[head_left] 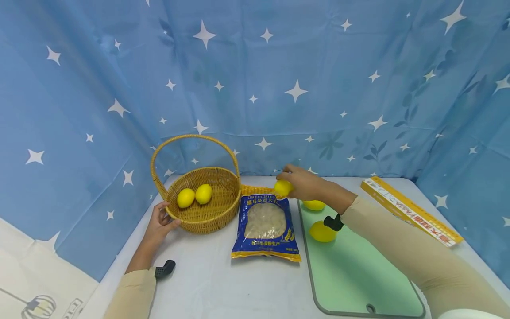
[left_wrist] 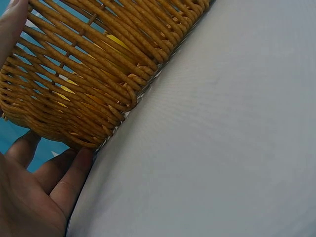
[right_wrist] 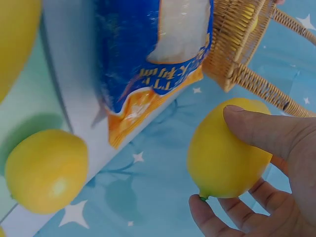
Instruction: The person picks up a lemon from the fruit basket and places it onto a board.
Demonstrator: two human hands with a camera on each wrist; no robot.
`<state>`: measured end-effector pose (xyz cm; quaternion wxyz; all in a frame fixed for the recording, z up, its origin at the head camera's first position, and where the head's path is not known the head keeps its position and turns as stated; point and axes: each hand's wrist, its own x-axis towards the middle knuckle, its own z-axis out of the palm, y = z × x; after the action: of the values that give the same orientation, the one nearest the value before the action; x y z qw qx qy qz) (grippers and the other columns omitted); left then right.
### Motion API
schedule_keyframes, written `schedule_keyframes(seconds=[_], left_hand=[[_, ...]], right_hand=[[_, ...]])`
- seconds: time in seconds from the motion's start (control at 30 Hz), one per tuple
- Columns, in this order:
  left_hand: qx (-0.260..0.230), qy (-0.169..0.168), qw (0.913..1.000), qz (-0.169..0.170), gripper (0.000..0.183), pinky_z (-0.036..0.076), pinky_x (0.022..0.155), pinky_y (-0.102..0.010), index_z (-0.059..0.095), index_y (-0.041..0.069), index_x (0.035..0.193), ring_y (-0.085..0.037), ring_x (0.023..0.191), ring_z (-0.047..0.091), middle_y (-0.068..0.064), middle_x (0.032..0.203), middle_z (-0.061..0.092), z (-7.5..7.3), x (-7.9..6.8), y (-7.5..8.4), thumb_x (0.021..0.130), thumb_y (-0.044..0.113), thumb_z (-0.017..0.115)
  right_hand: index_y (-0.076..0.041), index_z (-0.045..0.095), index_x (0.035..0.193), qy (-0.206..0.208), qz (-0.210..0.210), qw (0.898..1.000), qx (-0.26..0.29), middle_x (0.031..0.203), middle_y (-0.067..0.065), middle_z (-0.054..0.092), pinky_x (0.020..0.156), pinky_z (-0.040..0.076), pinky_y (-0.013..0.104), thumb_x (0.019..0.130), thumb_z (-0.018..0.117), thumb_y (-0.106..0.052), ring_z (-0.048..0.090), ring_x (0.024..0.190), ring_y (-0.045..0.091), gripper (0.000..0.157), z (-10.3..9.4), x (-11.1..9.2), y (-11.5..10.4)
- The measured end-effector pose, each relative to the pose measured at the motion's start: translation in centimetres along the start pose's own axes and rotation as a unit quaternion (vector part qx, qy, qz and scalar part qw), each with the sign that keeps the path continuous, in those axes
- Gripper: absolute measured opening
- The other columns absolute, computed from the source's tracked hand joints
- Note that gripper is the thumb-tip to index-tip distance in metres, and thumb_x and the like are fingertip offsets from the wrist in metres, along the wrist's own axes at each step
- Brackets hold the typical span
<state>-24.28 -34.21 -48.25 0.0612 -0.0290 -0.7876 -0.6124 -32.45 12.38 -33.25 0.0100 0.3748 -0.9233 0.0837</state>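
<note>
My right hand [head_left: 304, 184] holds a lemon [right_wrist: 229, 148] between thumb and fingers, above the table near the top of a blue pasta bag [head_left: 266, 221]. At the left, my left hand [head_left: 157, 226] grips the near left side of a wicker basket [head_left: 209, 225]. In the left wrist view the fingertips [left_wrist: 81, 157] touch the basket's lower wall, and the thumb lies higher up. Two lemons [head_left: 195, 196] sit inside the basket. Below my right forearm, more lemons [head_left: 322, 231] lie on a green cutting board [head_left: 358, 274], partly hidden by the arm.
Between basket and board the pasta bag lies flat on the white table [head_left: 207, 283]. A long yellow and white pasta box [head_left: 410, 210] lies at the right, beyond my right arm. The basket's tall handle [head_left: 195, 136] arches over it. A blue star-patterned curtain [head_left: 255, 88] hangs behind the table.
</note>
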Motion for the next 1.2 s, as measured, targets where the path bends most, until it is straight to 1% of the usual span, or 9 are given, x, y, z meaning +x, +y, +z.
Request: schedule_keyframes(seconds=[0.2, 0.43, 0.73, 0.8, 0.87, 0.93, 1.0, 1.1, 1.2], left_hand=[[0.0, -0.002, 1.0, 0.001, 0.068, 0.027, 0.107, -0.053, 0.015, 0.01, 0.144, -0.041, 0.142, 0.022, -0.019, 0.16, 0.011, 0.0, 0.1, -0.1, 0.095, 0.01, 0.064], [0.008, 0.001, 1.0, -0.006, 0.068, 0.03, 0.107, -0.047, 0.015, 0.011, 0.144, -0.041, 0.141, 0.023, -0.019, 0.16, 0.011, -0.4, 0.1, -0.4, 0.096, 0.011, 0.063], [0.002, -0.001, 1.0, -0.009, 0.071, 0.026, 0.107, -0.052, 0.014, 0.011, 0.146, -0.041, 0.142, 0.021, -0.019, 0.16, 0.009, -0.3, 0.2, -0.5, 0.095, 0.01, 0.063], [0.002, -0.001, 1.0, -0.01, 0.07, 0.028, 0.108, -0.047, 0.014, 0.011, 0.146, -0.041, 0.142, 0.021, -0.019, 0.16, 0.009, -0.3, 0.2, -0.4, 0.095, 0.009, 0.063], [0.001, -0.005, 0.9999, -0.01, 0.07, 0.034, 0.107, -0.036, 0.014, 0.009, 0.145, -0.042, 0.142, 0.021, -0.02, 0.16, 0.009, -0.1, -0.1, 0.3, 0.095, 0.008, 0.063], [-0.002, -0.008, 0.9999, -0.006, 0.069, 0.038, 0.101, -0.023, 0.014, 0.009, 0.145, -0.042, 0.142, 0.021, -0.021, 0.159, 0.011, -0.1, -0.1, 0.4, 0.095, 0.007, 0.062], [-0.001, -0.009, 1.0, -0.003, 0.068, 0.038, 0.095, -0.016, 0.015, 0.009, 0.145, -0.042, 0.141, 0.022, -0.021, 0.159, 0.012, 0.0, -0.1, 0.5, 0.096, 0.007, 0.062], [0.002, -0.004, 1.0, 0.0, 0.068, 0.038, 0.099, -0.021, 0.016, 0.011, 0.144, -0.041, 0.141, 0.023, -0.02, 0.159, 0.012, -0.1, 0.1, -0.2, 0.095, 0.01, 0.063], [0.005, -0.004, 1.0, -0.003, 0.069, 0.037, 0.102, -0.026, 0.015, 0.011, 0.144, -0.041, 0.142, 0.023, -0.019, 0.16, 0.011, -0.1, 0.2, -0.2, 0.095, 0.011, 0.064]], right_hand=[[-0.014, 0.056, 0.135, -0.006, 0.024, 1.0, -0.001, 0.121, 0.009, 0.048, 0.088, 0.05, 0.045, 0.082, 0.079, -0.011, 0.052, 0.106, 0.028, 0.057, 0.1, -1.0, 0.9], [-0.013, 0.056, 0.135, -0.011, 0.031, 0.999, 0.0, 0.123, 0.012, 0.048, 0.089, 0.05, 0.047, 0.081, 0.079, -0.01, 0.052, 0.108, 0.031, 0.059, 0.1, -1.6, 1.5], [-0.012, 0.058, 0.133, -0.022, 0.068, 0.997, 0.011, 0.119, 0.009, 0.05, 0.09, 0.049, 0.045, 0.081, 0.079, -0.009, 0.052, 0.105, 0.027, 0.056, 0.3, -2.8, 2.9], [-0.013, 0.058, 0.133, -0.025, 0.078, 0.997, 0.015, 0.12, 0.009, 0.049, 0.091, 0.049, 0.046, 0.081, 0.078, -0.01, 0.051, 0.106, 0.028, 0.056, 0.5, -3.2, 3.2], [-0.013, 0.058, 0.133, -0.028, 0.089, 0.995, 0.019, 0.122, 0.01, 0.049, 0.092, 0.048, 0.047, 0.082, 0.078, -0.011, 0.051, 0.108, 0.029, 0.055, 0.6, -3.6, 3.4], [-0.013, 0.057, 0.134, -0.031, 0.098, 0.994, 0.025, 0.125, 0.011, 0.048, 0.092, 0.048, 0.049, 0.083, 0.078, -0.011, 0.05, 0.11, 0.03, 0.056, 0.6, -4.0, 3.6], [-0.014, 0.057, 0.135, -0.032, 0.105, 0.994, 0.027, 0.129, 0.012, 0.047, 0.093, 0.047, 0.05, 0.084, 0.077, -0.012, 0.049, 0.113, 0.031, 0.056, 0.5, -4.4, 3.8], [-0.013, 0.056, 0.136, -0.031, 0.104, 0.994, 0.028, 0.13, 0.013, 0.047, 0.094, 0.046, 0.051, 0.084, 0.077, -0.01, 0.049, 0.114, 0.033, 0.056, 0.2, -5.0, 4.0], [-0.011, 0.056, 0.135, -0.029, 0.101, 0.994, 0.023, 0.128, 0.013, 0.048, 0.092, 0.047, 0.051, 0.083, 0.077, -0.009, 0.049, 0.113, 0.033, 0.056, -0.1, -5.8, 4.1]])
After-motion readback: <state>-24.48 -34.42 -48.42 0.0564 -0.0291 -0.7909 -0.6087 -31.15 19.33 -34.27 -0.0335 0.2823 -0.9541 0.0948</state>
